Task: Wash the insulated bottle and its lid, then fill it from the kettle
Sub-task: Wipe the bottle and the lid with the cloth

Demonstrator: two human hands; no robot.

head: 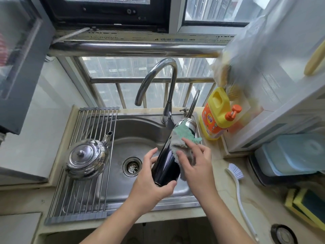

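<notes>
On my feed the dark, glossy insulated steel bottle (pixel 166 162) is held above the stainless steel sink (pixel 140 131), tilted so its bare threaded metal neck points to the far right, close to the base of the curved chrome faucet (pixel 158 76). The left hand (pixel 151 182) grips the bottle's near end, its fingers (pixel 151 154) curled round the left side and the thumb across the base. The right hand (pixel 197 162) lies flat on a green-and-grey cleaning cloth (pixel 182 136), with straight fingers (pixel 190 143) pressing it against the bottle's right side, just below the neck. I see the round polished steel kettle (pixel 87 157) standing on the roll-up metal drying rack (pixel 84 199) that spans the sink's left part, its spout pointing far and its lid on. The round drain strainer (pixel 131 167) sits between the kettle and the bottle. On the pale stone tabletop (pixel 255 199) to the right stand a yellow detergent jug with an orange pump (pixel 216 115), far, and a white long-handled brush (pixel 237 182), nearer.
</notes>
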